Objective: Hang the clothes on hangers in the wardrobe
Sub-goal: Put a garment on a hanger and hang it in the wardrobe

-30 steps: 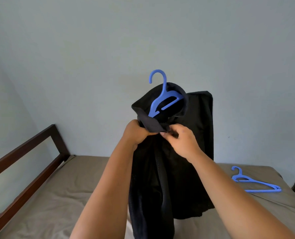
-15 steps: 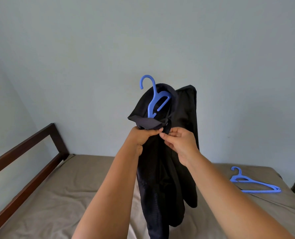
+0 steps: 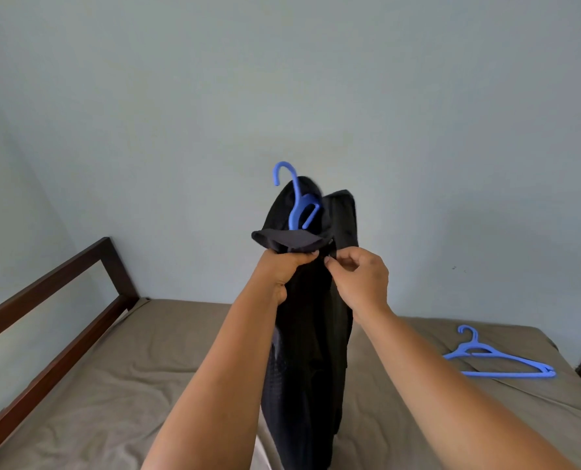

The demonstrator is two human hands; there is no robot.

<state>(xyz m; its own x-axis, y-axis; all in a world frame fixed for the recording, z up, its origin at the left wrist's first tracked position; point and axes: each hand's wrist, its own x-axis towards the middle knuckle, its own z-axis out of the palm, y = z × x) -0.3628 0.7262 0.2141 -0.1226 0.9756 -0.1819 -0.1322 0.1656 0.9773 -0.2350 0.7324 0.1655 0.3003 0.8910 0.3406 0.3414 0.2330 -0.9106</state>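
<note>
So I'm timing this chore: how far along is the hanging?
Done: the blue plastic hanger is already inside the black garment, hook sticking out above the collar. In hand: the left hand grips the fabric under the collar while the right hand pinches the front edge. Left: no wardrobe is in view, and a second blue hanger lies bare on the brown bed.

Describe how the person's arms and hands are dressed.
Both forearms are bare as far as the frame shows: no sleeves, watch or bracelets. The left hand and right hand wear no gloves, and no rings show. Nails look short and unpainted. Upper arms are out of view.
</note>
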